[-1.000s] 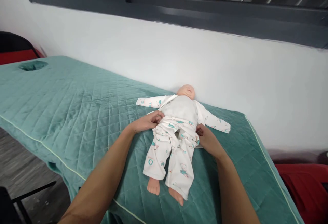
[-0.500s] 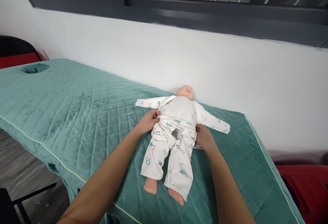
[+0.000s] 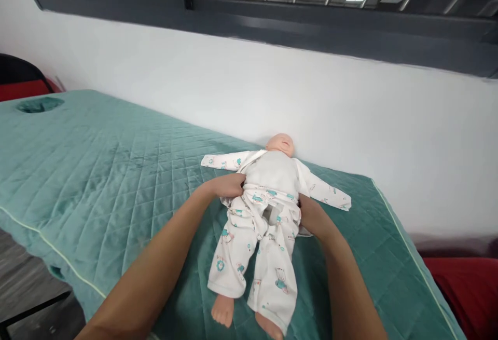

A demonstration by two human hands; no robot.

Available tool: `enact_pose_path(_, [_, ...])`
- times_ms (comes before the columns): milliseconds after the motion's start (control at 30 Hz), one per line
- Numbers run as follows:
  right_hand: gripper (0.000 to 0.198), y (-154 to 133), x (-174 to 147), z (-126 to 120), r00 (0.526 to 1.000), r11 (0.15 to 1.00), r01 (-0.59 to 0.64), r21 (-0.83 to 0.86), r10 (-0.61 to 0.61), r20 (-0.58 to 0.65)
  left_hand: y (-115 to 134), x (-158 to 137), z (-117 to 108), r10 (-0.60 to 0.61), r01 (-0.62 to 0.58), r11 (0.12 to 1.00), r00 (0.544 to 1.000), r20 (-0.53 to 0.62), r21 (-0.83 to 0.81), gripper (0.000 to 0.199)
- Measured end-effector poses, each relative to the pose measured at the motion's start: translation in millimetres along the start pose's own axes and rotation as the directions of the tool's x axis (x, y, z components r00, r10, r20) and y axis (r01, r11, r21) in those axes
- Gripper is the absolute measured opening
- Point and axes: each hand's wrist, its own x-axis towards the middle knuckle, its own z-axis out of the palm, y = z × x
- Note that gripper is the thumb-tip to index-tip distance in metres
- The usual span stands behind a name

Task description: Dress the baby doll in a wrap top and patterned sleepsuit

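Observation:
A baby doll lies on its back on the green quilted bed cover, its head close to the wall. It wears a printed white jacket, spread open over a plain white front, and printed white trousers. At the waistband's left side my left hand is closed on the trousers, its fingertips partly hidden. On the opposite side my right hand grips the waistband, most of its fingers tucked out of sight against the doll. Both bare feet stick out of the trouser legs.
The green quilted cover has a round face hole at the far left. A white wall and a dark window frame rise behind. Red furniture stands at the right, and a red-and-black chair at the far left.
My left hand has rolled over and its fingers reach further in at the waist. My right hand has tucked further in at the doll's side. The view has shifted slightly.

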Motion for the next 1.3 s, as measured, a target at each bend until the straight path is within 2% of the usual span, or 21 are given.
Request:
enact_pose_path(133, [0.017, -5, -8, -7, 0.999, 0.999, 0.036, 0.038, -0.037, 0.020, -7, -10, 6, 0.029, -0.003, 0.966, 0.995, 0.095, -0.259, 0.028])
enact_pose_path(267, [0.021, -9, -10, -9, 1.000, 0.989, -0.003, 0.149, 0.001, 0.015, -13, -14, 12, 0.081, -0.014, 0.836, 0.992, 0.100, -0.548, 0.037])
enact_pose_path(433, [0.029, 1, -8, 2, 0.994, 0.941, 0.100, 0.324, -0.083, -0.066, -19, -12, 18, 0.008, 0.051, 0.731, 0.996, 0.084, -0.681, 0.028])
enact_pose_path(567, [0.033, 12, -6, 11, 0.992, 0.840, 0.127, 0.527, -0.104, -0.073, -19, -12, 21, -0.049, 0.069, 0.747, 0.998, 0.048, -0.661, 0.013])
enact_pose_path(767, [0.033, 15, -4, 11, 0.990, 0.764, 0.139, 0.630, -0.113, -0.082, -15, -17, 17, -0.083, 0.115, 0.744, 0.993, 0.080, -0.658, 0.012])
enact_pose_path(900, [0.037, 15, -3, 9, 0.989, 0.784, 0.142, 0.605, -0.134, -0.058, -10, -20, 14, -0.012, 0.068, 0.815, 0.995, 0.102, -0.576, 0.011])
enact_pose_path(1000, [0.041, 17, -3, 9, 0.989, 0.810, 0.142, 0.569, -0.146, -0.039, -8, -19, 14, 0.099, -0.044, 0.877, 0.991, 0.091, -0.479, 0.020])
enact_pose_path(1100, [0.044, 19, -2, 11, 0.988, 0.818, 0.144, 0.557, -0.150, -0.036, -9, -16, 16, 0.164, -0.139, 0.911, 0.986, 0.031, -0.389, 0.025])
enact_pose_path(1200, [0.044, 21, 1, 12, 0.988, 0.838, 0.151, 0.524, -0.144, -0.053, -13, -14, 19, 0.150, -0.156, 0.931, 0.988, -0.045, -0.331, 0.020])
enact_pose_path(1300, [0.043, 24, 3, 13, 0.989, 0.872, 0.150, 0.466, -0.132, -0.072, -17, -12, 22, 0.059, -0.088, 0.949, 0.993, -0.102, -0.302, 0.011])
